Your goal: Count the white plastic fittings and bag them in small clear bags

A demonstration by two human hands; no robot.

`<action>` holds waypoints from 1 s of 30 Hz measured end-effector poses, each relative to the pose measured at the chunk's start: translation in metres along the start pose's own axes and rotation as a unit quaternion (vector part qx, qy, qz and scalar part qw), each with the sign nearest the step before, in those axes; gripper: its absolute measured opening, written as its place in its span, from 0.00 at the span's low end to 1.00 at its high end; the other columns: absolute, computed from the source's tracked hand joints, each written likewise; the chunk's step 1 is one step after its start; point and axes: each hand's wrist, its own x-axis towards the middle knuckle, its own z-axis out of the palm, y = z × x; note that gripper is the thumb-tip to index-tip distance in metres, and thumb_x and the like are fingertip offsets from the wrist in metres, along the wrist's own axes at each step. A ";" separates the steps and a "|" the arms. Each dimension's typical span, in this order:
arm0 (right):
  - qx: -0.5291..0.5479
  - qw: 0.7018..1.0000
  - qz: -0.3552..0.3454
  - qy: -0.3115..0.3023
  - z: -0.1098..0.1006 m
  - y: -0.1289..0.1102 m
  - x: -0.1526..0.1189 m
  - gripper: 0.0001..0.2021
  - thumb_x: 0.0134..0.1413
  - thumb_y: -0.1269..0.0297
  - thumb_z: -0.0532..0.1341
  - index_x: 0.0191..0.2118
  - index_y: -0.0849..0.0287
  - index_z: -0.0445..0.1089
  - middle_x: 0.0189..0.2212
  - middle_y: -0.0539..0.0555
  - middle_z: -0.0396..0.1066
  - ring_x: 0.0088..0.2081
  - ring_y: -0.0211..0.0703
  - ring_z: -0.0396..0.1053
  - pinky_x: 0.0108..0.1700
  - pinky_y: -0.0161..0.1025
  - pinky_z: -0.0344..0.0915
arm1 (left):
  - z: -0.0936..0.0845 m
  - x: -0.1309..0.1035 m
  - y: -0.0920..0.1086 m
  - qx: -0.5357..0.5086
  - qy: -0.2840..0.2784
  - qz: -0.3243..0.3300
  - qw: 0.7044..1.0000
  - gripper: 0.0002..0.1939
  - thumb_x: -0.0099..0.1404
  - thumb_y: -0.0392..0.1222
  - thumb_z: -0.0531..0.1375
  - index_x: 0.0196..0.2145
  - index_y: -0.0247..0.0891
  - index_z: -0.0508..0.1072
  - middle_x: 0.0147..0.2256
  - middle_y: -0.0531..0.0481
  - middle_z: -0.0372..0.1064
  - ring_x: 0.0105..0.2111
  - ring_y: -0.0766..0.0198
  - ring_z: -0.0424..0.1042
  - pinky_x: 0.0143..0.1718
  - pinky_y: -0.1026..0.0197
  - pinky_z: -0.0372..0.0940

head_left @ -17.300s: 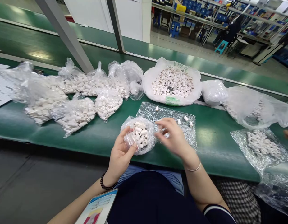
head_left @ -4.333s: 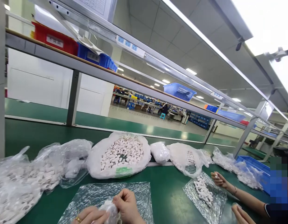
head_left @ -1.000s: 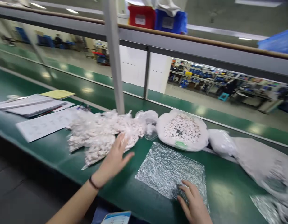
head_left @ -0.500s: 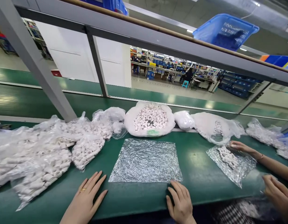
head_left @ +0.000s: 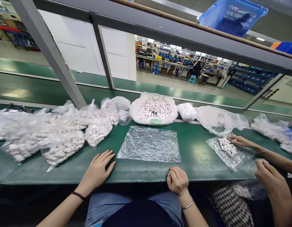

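Several bags [head_left: 135, 108] behind sheet [head_left: 149, 144] | left hand [head_left: 97, 168] splayed | right hand [head_left: 178, 181] fisted, contents unclear

- Even, fairly bright light on the bench [head_left: 141, 172]; ceiling lamp [head_left: 260, 39] lit past its far right corner.
- Soft glare patch right of the crinkled sheet [head_left: 149, 145]; the sheet itself throws broken highlights.
- Another glare streak toward the far left.
- Deep shadow under the near edge.
- Wide-angle look: post [head_left: 51, 56] past the far left leans hard.
- Near field mostly sharp; shelving [head_left: 252, 78] past the far edge soft, fine detail lost.
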 end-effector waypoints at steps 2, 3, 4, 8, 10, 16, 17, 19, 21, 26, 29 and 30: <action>0.002 1.000 -0.002 0.001 0.000 0.000 -0.001 0.06 0.58 0.72 0.55 0.33 0.59 0.69 0.31 0.54 0.75 0.37 0.44 0.72 0.38 0.39 0.63 | -0.002 0.000 0.003 -0.004 -0.004 0.003 1.000 0.25 0.69 0.54 0.47 0.48 0.35 0.76 0.53 0.38 0.72 0.57 0.46 0.68 0.60 0.41 0.60; 0.003 1.000 -0.002 0.002 0.001 0.000 -0.001 0.06 0.58 0.72 0.55 0.33 0.59 0.69 0.31 0.54 0.75 0.37 0.44 0.72 0.38 0.39 0.63 | -0.003 0.000 0.003 -0.005 -0.004 0.002 1.000 0.25 0.70 0.53 0.47 0.47 0.35 0.76 0.53 0.38 0.72 0.57 0.46 0.68 0.60 0.41 0.60; 0.003 1.000 -0.002 0.003 0.000 0.000 -0.001 0.06 0.58 0.72 0.55 0.33 0.59 0.69 0.31 0.54 0.75 0.37 0.44 0.71 0.38 0.39 0.62 | -0.004 0.000 0.004 -0.007 -0.004 0.001 1.000 0.25 0.70 0.54 0.47 0.47 0.35 0.76 0.53 0.38 0.72 0.57 0.46 0.68 0.60 0.41 0.60; -0.001 1.000 -0.004 0.015 0.000 0.000 -0.001 0.06 0.58 0.72 0.55 0.33 0.60 0.68 0.31 0.54 0.74 0.37 0.44 0.71 0.37 0.39 0.62 | -0.004 0.001 0.003 -0.014 -0.007 -0.004 1.000 0.25 0.69 0.54 0.47 0.47 0.35 0.75 0.53 0.38 0.72 0.57 0.46 0.68 0.60 0.40 0.60; -0.002 1.000 -0.006 0.020 0.000 -0.001 -0.001 0.06 0.58 0.72 0.55 0.33 0.59 0.68 0.30 0.54 0.74 0.36 0.43 0.71 0.37 0.38 0.62 | -0.004 0.001 0.003 -0.016 -0.008 -0.005 1.000 0.24 0.69 0.53 0.48 0.47 0.35 0.75 0.53 0.38 0.72 0.57 0.46 0.68 0.60 0.40 0.60; 0.005 1.000 0.002 0.008 0.000 0.000 -0.001 0.06 0.58 0.73 0.56 0.31 0.58 0.67 0.28 0.52 0.74 0.34 0.42 0.72 0.36 0.38 0.62 | -0.005 0.001 0.003 -0.020 -0.016 -0.011 1.000 0.24 0.70 0.53 0.48 0.48 0.35 0.74 0.54 0.38 0.71 0.58 0.47 0.67 0.61 0.40 0.59; 0.009 1.000 0.005 0.005 0.000 0.000 -0.001 0.06 0.57 0.73 0.56 0.31 0.58 0.67 0.28 0.52 0.73 0.34 0.42 0.72 0.36 0.38 0.62 | -0.006 0.002 0.004 -0.022 -0.018 -0.014 1.000 0.24 0.70 0.53 0.48 0.48 0.34 0.74 0.54 0.38 0.71 0.58 0.47 0.67 0.61 0.40 0.58; 0.015 1.000 0.016 0.000 0.002 0.000 -0.002 0.06 0.57 0.73 0.57 0.31 0.58 0.68 0.28 0.52 0.74 0.34 0.42 0.72 0.36 0.38 0.63 | -0.007 0.003 0.005 -0.027 -0.023 -0.021 0.999 0.23 0.69 0.53 0.48 0.48 0.35 0.74 0.54 0.38 0.71 0.58 0.48 0.67 0.61 0.42 0.59; 0.020 0.999 0.025 -0.005 0.003 0.001 -0.003 0.06 0.57 0.73 0.57 0.32 0.57 0.68 0.30 0.52 0.74 0.35 0.42 0.73 0.37 0.39 0.64 | -0.009 0.003 0.006 -0.032 -0.028 -0.030 0.999 0.22 0.69 0.53 0.48 0.47 0.37 0.74 0.54 0.39 0.71 0.57 0.49 0.68 0.61 0.43 0.59; 0.085 0.995 0.048 -0.020 -0.001 0.005 -0.007 0.04 0.58 0.72 0.59 0.34 0.57 0.71 0.32 0.53 0.76 0.37 0.43 0.74 0.40 0.40 0.68 | -0.011 0.005 0.010 -0.052 -0.036 -0.055 0.996 0.22 0.68 0.53 0.49 0.47 0.38 0.75 0.54 0.40 0.71 0.57 0.50 0.68 0.62 0.45 0.59; 0.245 0.958 0.143 -0.037 -0.011 0.010 -0.005 0.06 0.62 0.68 0.58 0.42 0.58 0.71 0.37 0.56 0.75 0.38 0.44 0.73 0.39 0.42 0.71 | -0.012 0.003 0.013 -0.062 -0.037 -0.069 0.995 0.21 0.68 0.52 0.50 0.48 0.37 0.74 0.55 0.40 0.70 0.58 0.51 0.67 0.63 0.45 0.57; 0.298 0.938 0.173 -0.045 -0.013 0.012 -0.002 0.08 0.63 0.65 0.58 0.46 0.58 0.70 0.39 0.57 0.74 0.38 0.43 0.73 0.39 0.42 0.72 | -0.012 0.003 0.015 -0.065 -0.039 -0.074 0.994 0.21 0.68 0.51 0.50 0.49 0.37 0.74 0.55 0.40 0.70 0.58 0.51 0.66 0.64 0.44 0.56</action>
